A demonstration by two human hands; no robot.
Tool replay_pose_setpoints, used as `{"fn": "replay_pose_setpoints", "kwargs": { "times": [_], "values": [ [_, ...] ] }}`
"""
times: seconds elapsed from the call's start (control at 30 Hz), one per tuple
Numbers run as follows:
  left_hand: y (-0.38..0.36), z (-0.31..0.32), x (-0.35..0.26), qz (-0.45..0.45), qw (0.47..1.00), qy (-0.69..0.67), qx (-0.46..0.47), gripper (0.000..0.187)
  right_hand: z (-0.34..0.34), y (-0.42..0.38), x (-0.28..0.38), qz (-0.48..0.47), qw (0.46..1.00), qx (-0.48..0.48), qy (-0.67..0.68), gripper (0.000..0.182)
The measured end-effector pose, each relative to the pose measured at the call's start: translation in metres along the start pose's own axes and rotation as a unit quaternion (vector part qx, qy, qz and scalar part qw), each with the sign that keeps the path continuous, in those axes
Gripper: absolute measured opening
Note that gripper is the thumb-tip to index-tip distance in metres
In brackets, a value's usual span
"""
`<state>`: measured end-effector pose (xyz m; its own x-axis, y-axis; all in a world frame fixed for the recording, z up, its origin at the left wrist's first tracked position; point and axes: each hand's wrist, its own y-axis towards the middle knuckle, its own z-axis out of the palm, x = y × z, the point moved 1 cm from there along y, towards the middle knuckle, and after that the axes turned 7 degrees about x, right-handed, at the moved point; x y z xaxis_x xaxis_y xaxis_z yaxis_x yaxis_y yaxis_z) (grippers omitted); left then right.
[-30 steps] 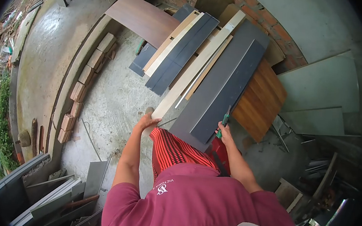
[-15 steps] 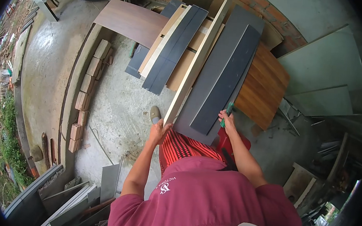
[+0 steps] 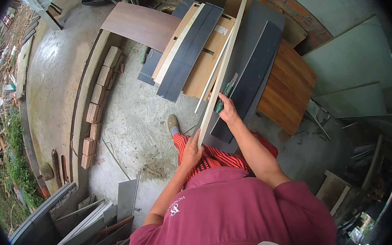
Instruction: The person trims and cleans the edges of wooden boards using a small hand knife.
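Note:
A long, narrow pale board (image 3: 228,55) stands on edge, running away from me. My left hand (image 3: 192,153) is closed on its near end. Farther along, my right hand (image 3: 228,110) grips a green utility knife (image 3: 225,96) against the board's right side, its blade pointing away; some of its fingertips show past the board's left face. A thin white strip (image 3: 212,79) lies along the left of the board, partly apart from it. Below and to the right are a dark narrow panel (image 3: 250,78) and a wider grey panel (image 3: 253,27).
Left of the board are a dark curved panel (image 3: 183,58) and a brown panel (image 3: 141,23). A wood-grain panel (image 3: 288,86) lies at right. Bricks (image 3: 92,113) line a ledge on the left. Offcuts (image 3: 86,227) lean at lower left; pale sheets (image 3: 359,67) stand at right.
The pale board has swung rightward and turned more upright on its edge. My right hand with the knife has moved left and forward to the board. My left hand has shifted right with the near end.

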<state>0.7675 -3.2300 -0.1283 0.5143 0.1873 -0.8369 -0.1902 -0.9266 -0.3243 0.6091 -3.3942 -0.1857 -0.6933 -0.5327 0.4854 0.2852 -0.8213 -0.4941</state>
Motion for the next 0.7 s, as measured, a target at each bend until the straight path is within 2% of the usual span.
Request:
{"fn": "replay_pose_setpoints", "kwargs": {
  "times": [0.13,0.57,0.7],
  "values": [
    [-0.002,0.011,-0.004,-0.04,0.998,-0.041,0.028,0.058,-0.002,-0.012,0.005,-0.02,0.999,-0.026,-0.018,0.014],
    [0.052,0.055,-0.001,0.01,0.997,-0.035,0.074,0.065,-0.066,-0.004,0.048,-0.091,0.992,-0.087,-0.006,0.009],
    [0.062,0.068,0.009,0.028,0.998,-0.016,0.062,0.068,-0.087,-0.005,0.051,-0.103,0.984,-0.143,-0.027,0.01]
  ]
}}
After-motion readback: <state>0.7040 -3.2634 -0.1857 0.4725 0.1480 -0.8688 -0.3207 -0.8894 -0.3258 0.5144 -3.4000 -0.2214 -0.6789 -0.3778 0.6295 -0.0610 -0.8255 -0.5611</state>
